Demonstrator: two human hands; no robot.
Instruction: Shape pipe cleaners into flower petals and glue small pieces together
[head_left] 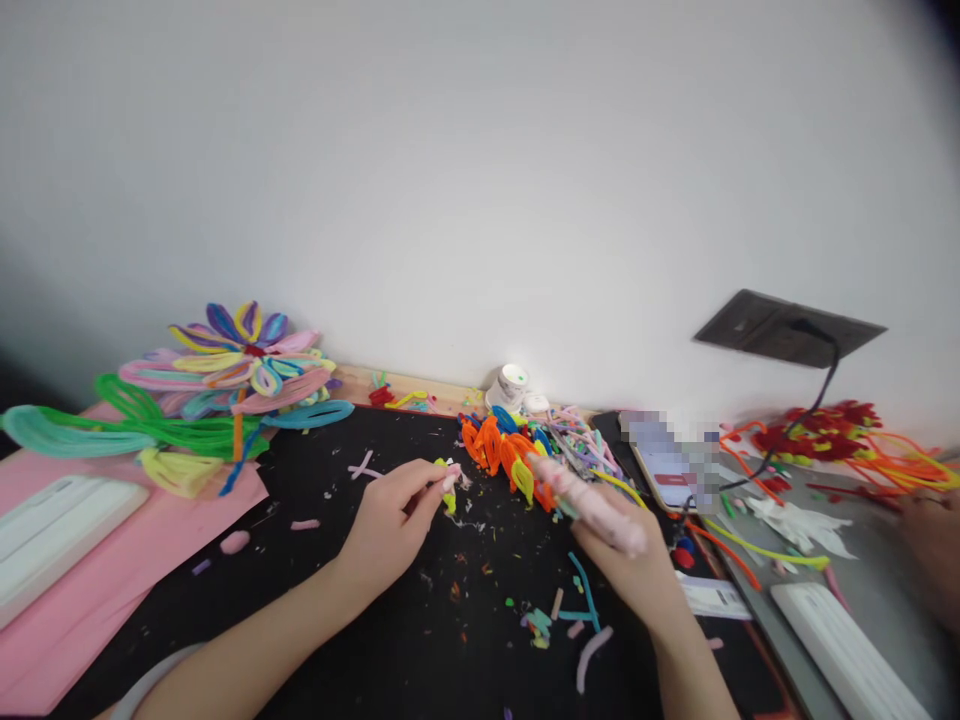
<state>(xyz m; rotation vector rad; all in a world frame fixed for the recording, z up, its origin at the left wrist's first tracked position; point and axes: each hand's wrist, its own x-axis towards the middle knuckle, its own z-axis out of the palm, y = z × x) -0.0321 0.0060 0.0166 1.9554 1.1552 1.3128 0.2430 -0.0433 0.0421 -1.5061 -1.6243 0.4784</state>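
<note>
My left hand (401,510) is closed in a pinch on a small pipe cleaner piece (450,485), pink at the tip with yellow-green beside it. To its right, my right hand (626,570) is wrapped round a pale pink glue gun (589,500), blurred by motion, its narrow end pointing toward the left hand. Just behind the glue gun lies a bunch of orange, blue and yellow pipe cleaner loops (495,445). Both hands are above a black mat (315,620) strewn with fluff and short cuttings.
Looped pipe cleaner flowers (255,355) sit on pink paper (180,540) at left, beside a white case (67,530). A paper cup (508,388) stands by the wall. On the right are a phone (667,470), a dark cable (806,415), another white case (847,650) and another person's hand (934,550).
</note>
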